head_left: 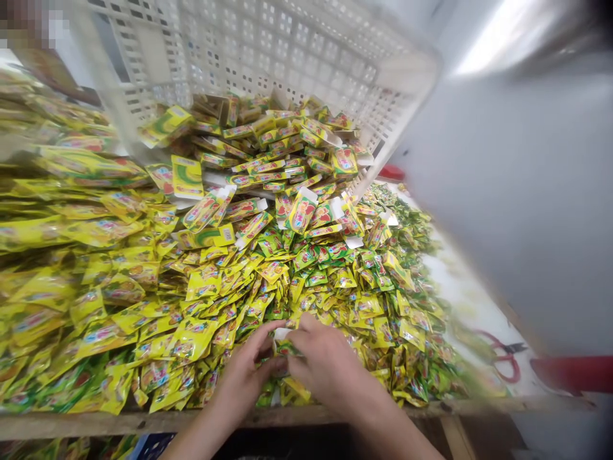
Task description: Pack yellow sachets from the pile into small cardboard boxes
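Observation:
Near the front edge of the table, my left hand (pixel 246 364) and my right hand (pixel 323 351) meet over the heap of sachets. Both are closed on one small carton (pixel 282 335), whose white flap and a bit of green show between the fingers; the rest of it is covered. Small glossy yellow sachets (pixel 204 281) lie all around my hands. Green sachets (pixel 306 257) are mixed in beyond them. Further back, small yellow-and-green printed cartons (pixel 301 211), some with white end flaps open, spill onto the sachets.
A white perforated plastic crate (pixel 402 70) lies tipped toward me, with many cartons in its mouth. Red-handled scissors (pixel 507 361) rest on the table's right side, near a red object (pixel 572 374). Larger yellow packets (pixel 90 166) pile up at left. A wooden edge (pixel 96 423) runs along the front.

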### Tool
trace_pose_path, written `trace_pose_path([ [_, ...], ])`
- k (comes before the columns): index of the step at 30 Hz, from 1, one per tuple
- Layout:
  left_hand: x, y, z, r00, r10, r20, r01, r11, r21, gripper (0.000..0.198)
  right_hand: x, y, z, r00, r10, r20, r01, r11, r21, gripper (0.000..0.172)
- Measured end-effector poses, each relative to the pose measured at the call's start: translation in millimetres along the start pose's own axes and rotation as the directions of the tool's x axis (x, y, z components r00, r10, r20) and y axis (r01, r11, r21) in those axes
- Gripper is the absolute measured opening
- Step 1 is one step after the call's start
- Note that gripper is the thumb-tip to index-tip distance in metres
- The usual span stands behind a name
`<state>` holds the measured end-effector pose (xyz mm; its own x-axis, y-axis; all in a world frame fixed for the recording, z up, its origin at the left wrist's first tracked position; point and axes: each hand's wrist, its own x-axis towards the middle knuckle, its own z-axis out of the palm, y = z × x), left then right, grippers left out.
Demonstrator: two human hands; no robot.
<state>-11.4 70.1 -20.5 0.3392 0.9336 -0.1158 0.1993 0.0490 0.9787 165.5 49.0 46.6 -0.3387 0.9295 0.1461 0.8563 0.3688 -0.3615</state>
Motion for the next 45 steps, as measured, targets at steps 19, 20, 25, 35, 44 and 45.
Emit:
trace_pose_path([
  [19,-16,-27,-3.0,0.993,0.039,0.108,-0.033,0.998,-0.056,0.040,15,10,19,0.952,-0.186,0.244,0.140,0.971,0.193,0.011],
  [20,-15,-28,-2.9,0.992,0.036,0.123,-0.025,0.995,-0.092,0.038,15,12,20,0.965,-0.168,0.203,0.117,0.963,0.242,0.012],
  [25,-16,-28,-6.5,0.989,0.000,0.146,0.026,0.983,-0.179,0.038,9,16,41,0.998,-0.048,-0.027,0.054,0.938,0.342,0.007],
  [35,-17,-37,-7.9,0.994,-0.025,0.106,0.045,0.980,-0.194,0.040,-17,7,55,0.999,-0.037,0.008,0.030,0.904,0.426,0.011],
  [44,-28,-29,-9.2,0.966,-0.257,-0.037,0.237,0.931,-0.279,0.045,-30,4,91,0.833,0.513,0.206,-0.236,-0.006,0.972,0.023],
  [45,-28,-24,-10.9,0.968,-0.249,0.010,0.243,0.933,-0.265,0.043,-31,3,94,0.833,0.497,0.242,-0.255,-0.044,0.966,0.024],
])
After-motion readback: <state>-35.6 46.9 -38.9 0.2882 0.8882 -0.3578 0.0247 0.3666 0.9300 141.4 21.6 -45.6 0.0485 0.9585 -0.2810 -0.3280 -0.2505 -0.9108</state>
